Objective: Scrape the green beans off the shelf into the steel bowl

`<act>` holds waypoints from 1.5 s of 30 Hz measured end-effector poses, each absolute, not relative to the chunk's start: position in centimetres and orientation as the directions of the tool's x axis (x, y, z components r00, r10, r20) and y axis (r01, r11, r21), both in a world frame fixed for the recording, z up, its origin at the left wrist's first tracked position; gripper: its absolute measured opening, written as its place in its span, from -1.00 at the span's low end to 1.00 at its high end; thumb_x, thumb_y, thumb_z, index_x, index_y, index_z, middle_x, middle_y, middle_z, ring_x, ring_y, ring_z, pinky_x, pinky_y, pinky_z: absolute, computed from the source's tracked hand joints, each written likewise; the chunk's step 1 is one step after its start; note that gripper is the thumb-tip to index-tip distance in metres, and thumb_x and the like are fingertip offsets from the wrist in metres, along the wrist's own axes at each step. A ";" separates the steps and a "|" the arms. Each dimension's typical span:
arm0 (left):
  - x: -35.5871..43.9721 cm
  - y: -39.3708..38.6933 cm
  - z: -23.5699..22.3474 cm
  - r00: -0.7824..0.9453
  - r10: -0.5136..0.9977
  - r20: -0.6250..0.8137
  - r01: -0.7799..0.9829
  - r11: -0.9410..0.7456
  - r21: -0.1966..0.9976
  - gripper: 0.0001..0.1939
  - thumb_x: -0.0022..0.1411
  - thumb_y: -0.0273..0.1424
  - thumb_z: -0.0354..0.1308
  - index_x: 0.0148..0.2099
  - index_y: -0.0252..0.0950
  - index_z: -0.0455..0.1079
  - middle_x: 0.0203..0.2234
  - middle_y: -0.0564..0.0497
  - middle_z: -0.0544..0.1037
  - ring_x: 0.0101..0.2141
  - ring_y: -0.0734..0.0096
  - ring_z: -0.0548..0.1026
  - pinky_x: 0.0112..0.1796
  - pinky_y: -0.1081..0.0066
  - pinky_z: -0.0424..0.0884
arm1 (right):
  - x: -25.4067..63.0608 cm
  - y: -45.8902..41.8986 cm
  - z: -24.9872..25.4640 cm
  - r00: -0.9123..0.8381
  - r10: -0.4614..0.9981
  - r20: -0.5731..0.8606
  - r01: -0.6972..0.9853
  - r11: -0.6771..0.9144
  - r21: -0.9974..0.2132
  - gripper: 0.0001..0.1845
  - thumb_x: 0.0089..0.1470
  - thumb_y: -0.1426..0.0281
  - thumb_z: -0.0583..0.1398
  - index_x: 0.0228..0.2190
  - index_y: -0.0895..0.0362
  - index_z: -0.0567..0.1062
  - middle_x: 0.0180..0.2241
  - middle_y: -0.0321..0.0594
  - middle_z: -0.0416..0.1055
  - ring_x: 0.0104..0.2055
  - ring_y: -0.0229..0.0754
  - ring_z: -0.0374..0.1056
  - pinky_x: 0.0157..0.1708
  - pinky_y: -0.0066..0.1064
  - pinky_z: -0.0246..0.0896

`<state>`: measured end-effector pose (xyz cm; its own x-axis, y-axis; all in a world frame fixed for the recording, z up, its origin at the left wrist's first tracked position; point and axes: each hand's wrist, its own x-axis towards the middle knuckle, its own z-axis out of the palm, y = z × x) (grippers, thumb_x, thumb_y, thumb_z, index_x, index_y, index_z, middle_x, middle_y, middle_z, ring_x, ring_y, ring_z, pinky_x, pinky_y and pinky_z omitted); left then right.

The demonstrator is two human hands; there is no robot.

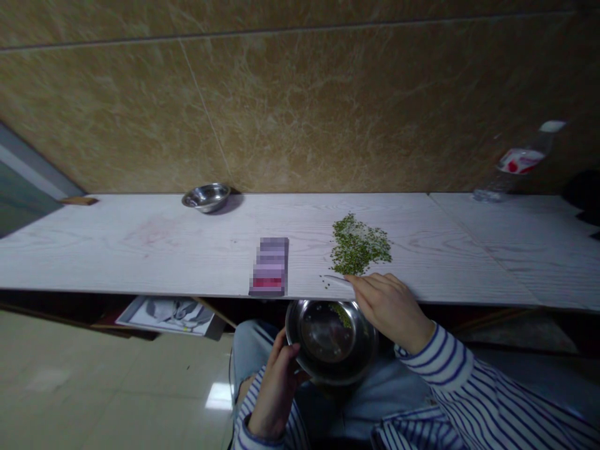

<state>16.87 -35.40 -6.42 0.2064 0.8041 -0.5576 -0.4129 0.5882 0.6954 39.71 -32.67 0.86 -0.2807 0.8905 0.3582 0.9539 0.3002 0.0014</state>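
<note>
My left hand (280, 378) grips the left rim of a steel bowl (360, 362), held just below the table's front edge. Small green beans, which look like mung beans (354, 250), lie spread in a patch on the table, and some more rest inside the bowl. Closed around a thin white piece with a pointed end (338, 280), my right hand (391, 306) is at the table edge, just in front of the patch. Whether that piece is a spoon or a scraper I cannot tell. A few loose beans lie beside its tip.
A phone with a blurred screen (269, 267) lies left of the beans. Farther back stands a small steel bowl (206, 197) near the wall. At the right is a clear plastic bottle (518, 161) with a white cap. An open drawer (171, 314) juts out below the table.
</note>
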 end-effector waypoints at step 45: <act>22.8 -36.8 -7.9 0.267 0.864 -0.428 -0.514 0.503 0.695 -0.47 0.09 -0.38 0.11 0.14 -0.11 0.17 -0.07 -0.06 0.43 -0.24 0.28 0.46 -0.35 0.35 0.40 | 47.7 -33.4 -1.2 0.223 0.883 0.414 0.748 0.117 -0.653 -0.66 0.11 0.31 0.08 -0.10 0.12 0.48 -0.22 -0.16 0.53 -0.30 -0.17 0.45 -0.30 -0.36 0.33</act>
